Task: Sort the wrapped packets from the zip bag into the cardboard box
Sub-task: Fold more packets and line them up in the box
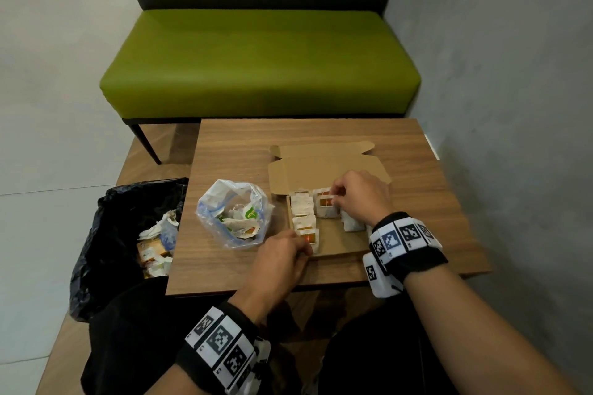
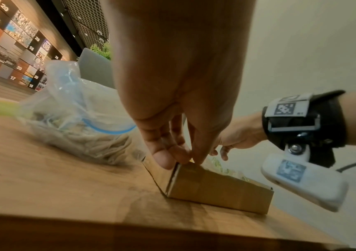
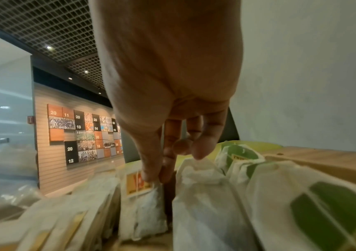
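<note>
An open cardboard box lies on the wooden table, its lid flap folded back. Rows of white wrapped packets stand inside it. My right hand reaches into the box, and its thumb and forefinger pinch the top of an orange-labelled packet. Green-labelled packets stand to its right. My left hand pinches the box's near-left corner, thumb outside. The clear zip bag, open-topped and holding several packets, sits just left of the box.
A black bin bag with crumpled wrappers stands on the floor at the table's left edge. A green bench is beyond the table's far edge. A grey wall runs along the right side.
</note>
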`<state>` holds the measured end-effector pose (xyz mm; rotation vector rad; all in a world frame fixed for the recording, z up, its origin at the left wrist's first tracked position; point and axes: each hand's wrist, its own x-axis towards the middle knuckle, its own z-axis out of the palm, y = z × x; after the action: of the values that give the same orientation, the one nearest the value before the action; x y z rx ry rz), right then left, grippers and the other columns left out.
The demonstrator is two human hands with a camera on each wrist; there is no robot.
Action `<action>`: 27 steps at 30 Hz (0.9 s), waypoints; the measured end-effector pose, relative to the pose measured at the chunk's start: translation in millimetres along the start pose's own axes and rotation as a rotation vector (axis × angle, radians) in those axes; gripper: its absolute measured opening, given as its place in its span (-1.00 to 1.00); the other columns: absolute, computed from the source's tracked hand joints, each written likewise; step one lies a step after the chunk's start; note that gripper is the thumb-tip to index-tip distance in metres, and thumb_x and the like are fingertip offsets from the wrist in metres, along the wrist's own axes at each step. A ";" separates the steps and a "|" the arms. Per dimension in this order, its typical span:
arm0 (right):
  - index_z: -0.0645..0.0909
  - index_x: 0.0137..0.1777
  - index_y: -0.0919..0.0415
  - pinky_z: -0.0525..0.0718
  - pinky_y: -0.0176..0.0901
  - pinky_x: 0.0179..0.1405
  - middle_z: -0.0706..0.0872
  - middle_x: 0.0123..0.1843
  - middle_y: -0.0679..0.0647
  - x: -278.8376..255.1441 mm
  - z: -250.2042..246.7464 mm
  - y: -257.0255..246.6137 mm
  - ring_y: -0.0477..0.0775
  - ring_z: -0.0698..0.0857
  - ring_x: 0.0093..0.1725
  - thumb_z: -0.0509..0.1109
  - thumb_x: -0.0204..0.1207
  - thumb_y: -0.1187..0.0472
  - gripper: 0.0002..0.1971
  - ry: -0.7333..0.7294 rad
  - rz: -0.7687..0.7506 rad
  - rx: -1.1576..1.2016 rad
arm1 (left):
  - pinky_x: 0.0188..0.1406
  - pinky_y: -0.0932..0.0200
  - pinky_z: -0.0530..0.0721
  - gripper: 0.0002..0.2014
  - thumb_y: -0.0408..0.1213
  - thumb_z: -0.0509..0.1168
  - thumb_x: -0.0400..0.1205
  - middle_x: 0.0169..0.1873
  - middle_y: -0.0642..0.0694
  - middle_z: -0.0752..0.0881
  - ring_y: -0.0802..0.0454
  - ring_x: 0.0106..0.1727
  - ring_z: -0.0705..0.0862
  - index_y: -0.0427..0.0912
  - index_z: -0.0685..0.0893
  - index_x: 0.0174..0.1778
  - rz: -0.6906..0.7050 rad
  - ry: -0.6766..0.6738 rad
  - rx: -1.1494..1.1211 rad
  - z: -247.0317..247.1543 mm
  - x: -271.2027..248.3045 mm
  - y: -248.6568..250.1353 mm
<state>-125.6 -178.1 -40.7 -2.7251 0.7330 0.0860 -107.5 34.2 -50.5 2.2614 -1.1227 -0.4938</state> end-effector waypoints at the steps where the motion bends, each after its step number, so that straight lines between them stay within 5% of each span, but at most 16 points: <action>1: 0.78 -0.03 -0.09 0.76 0.07 -0.01 0.78 -0.05 -0.10 1.1 2.2 -1.1 0.01 0.73 -0.01 0.54 0.50 0.05 -0.92 0.011 -0.001 -0.015 | 0.17 0.39 0.54 -0.82 -0.28 0.32 0.68 0.17 0.10 0.66 0.21 0.19 0.62 -0.01 0.76 0.13 0.008 0.002 0.003 0.0 0.3 -1.1; 8: 0.77 -0.05 -0.02 0.71 -0.09 -0.13 0.80 -0.11 -0.08 -0.3 9.4 -6.8 0.01 0.74 -0.07 0.50 0.52 0.14 -0.95 0.130 -0.006 0.006 | 0.12 0.33 0.57 -0.83 -0.29 0.30 0.67 0.12 0.10 0.65 0.18 0.14 0.62 -0.01 0.76 0.10 0.028 -0.031 0.005 1.5 -0.4 -4.7; 13: 0.72 -0.08 0.05 0.73 -0.06 -0.17 0.77 -0.18 -0.04 -4.1 10.7 -5.7 0.03 0.74 -0.12 0.54 0.49 0.14 -0.94 0.169 0.040 0.067 | 0.01 0.46 0.53 -0.83 -0.22 0.32 0.67 0.14 0.16 0.61 0.29 0.05 0.62 0.03 0.72 0.14 0.064 -0.005 -0.016 -2.6 -8.0 -2.0; 16: 0.72 -0.09 0.06 0.60 -0.20 -0.26 0.72 -0.25 -0.11 -10.0 2.8 -2.9 -0.04 0.73 -0.17 0.54 0.51 0.12 -0.93 0.232 0.047 0.170 | -0.07 0.51 0.50 -0.85 -0.14 0.32 0.67 0.07 0.19 0.64 0.41 -0.14 0.54 0.06 0.71 0.13 0.093 0.083 -0.013 -23.0 -20.5 4.3; 18: 0.72 -0.05 0.05 0.53 -0.27 -0.26 0.71 -0.24 -0.14 -16.5 -5.7 -6.2 -0.10 0.70 -0.19 0.52 0.52 0.09 -0.91 0.285 0.021 0.222 | -0.02 0.32 0.57 -0.89 -0.16 0.36 0.63 -0.03 0.14 0.67 0.31 -0.09 0.55 0.02 0.72 0.04 0.097 0.276 0.037 -48.8 -28.3 0.3; 21: 0.71 0.04 0.03 0.43 -0.30 -0.15 0.69 -0.02 -0.13 -28.7 -14.5 -31.5 -0.13 0.63 -0.05 0.46 0.57 0.05 -0.88 0.292 -0.128 0.235 | 0.04 0.01 0.51 -0.88 -0.11 0.42 0.56 0.08 0.01 0.66 -0.01 0.12 0.54 0.01 0.74 -0.02 -0.093 0.504 0.252 -87.4 -28.6 -28.0; 24: 0.71 0.12 -0.04 0.42 -0.26 0.17 0.57 0.29 -0.08 -40.0 -13.0 -77.2 -0.10 0.45 0.33 0.41 0.59 0.05 -0.85 0.148 -0.341 0.262 | 0.23 -0.27 0.48 -0.83 0.02 0.42 0.57 0.47 -0.07 0.48 -0.20 0.41 0.45 0.11 0.75 0.03 -0.388 0.336 0.317 -106.5 -19.4 -51.8; 27: 0.69 0.25 -0.17 0.32 0.08 0.49 0.39 0.56 -0.01 -45.6 0.3 -117.1 0.04 0.26 0.56 0.46 0.54 -0.03 -0.72 0.001 -0.468 0.176 | 0.32 -0.37 0.47 -0.76 0.05 0.40 0.57 0.66 -0.09 0.27 -0.25 0.53 0.41 0.17 0.74 0.14 -0.444 0.144 0.323 -104.9 -14.5 -56.1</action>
<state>-106.9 -60.4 -1.1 -2.6476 0.0829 -0.0831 -24.8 107.1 -3.4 2.7964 -0.6604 -0.3256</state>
